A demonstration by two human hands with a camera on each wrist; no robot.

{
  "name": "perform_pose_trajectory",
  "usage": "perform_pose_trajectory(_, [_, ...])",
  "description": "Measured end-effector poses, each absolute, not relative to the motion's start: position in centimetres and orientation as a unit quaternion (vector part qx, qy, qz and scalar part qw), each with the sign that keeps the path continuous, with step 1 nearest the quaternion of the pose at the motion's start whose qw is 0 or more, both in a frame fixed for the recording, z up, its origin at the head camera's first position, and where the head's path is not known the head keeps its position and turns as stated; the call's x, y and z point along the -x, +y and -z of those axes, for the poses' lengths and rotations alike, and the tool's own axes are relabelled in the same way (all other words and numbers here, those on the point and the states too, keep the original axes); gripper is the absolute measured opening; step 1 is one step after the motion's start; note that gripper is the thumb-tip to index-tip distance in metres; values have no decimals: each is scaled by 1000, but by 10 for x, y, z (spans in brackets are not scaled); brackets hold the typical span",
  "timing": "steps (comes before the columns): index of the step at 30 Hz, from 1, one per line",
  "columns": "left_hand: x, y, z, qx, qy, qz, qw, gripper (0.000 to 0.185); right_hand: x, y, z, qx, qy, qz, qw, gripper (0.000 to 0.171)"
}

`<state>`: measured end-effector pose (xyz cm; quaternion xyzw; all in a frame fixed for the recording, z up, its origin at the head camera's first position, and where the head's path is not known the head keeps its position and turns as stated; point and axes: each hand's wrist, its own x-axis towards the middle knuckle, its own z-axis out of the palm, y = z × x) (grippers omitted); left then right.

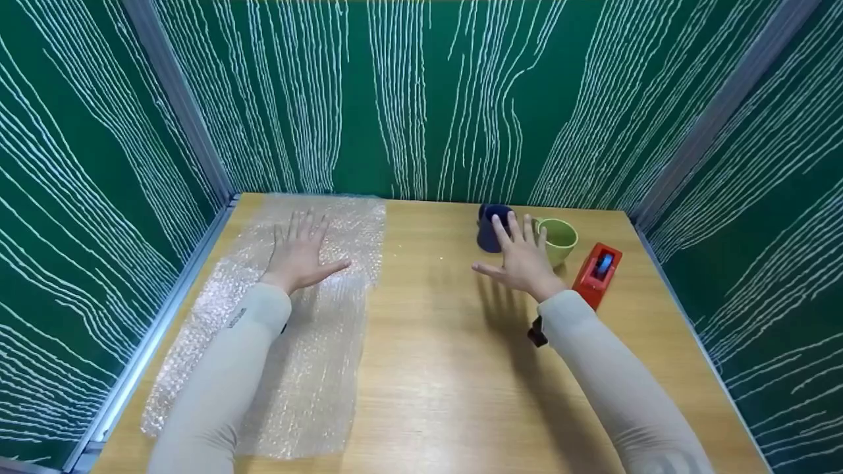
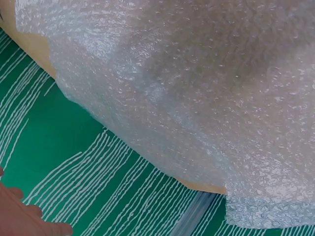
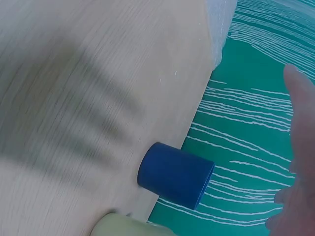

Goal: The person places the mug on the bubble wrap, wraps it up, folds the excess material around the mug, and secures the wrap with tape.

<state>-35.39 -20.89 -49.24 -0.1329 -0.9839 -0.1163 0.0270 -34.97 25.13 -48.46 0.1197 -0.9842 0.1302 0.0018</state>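
My left hand (image 1: 299,257) is held with fingers spread above a sheet of bubble wrap (image 1: 316,382) on the left of the table. In the left wrist view the bubble wrap (image 2: 197,98) fills most of the picture, and the hand (image 2: 29,216) shows at the lower left corner. My right hand (image 1: 523,263), fingers spread and holding nothing, hovers over the table near a dark blue mug (image 1: 489,237) and a green mug (image 1: 560,240), partly covering both in the head view. The right wrist view shows the blue mug (image 3: 174,174) upright and the green mug (image 3: 128,226) cut off below.
A red tape dispenser (image 1: 596,273) lies right of the green mug. The wooden table (image 1: 435,395) is bounded by green walls (image 1: 448,99) with white wavy lines and metal corner posts (image 1: 178,85). Small white specks dot the tabletop near its middle.
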Motion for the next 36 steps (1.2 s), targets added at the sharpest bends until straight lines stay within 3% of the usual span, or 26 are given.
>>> perform_pose_trajectory(36, [336, -260, 493, 122, -984, 127, 24, 116, 343, 222, 491, -178, -963, -199, 31, 108])
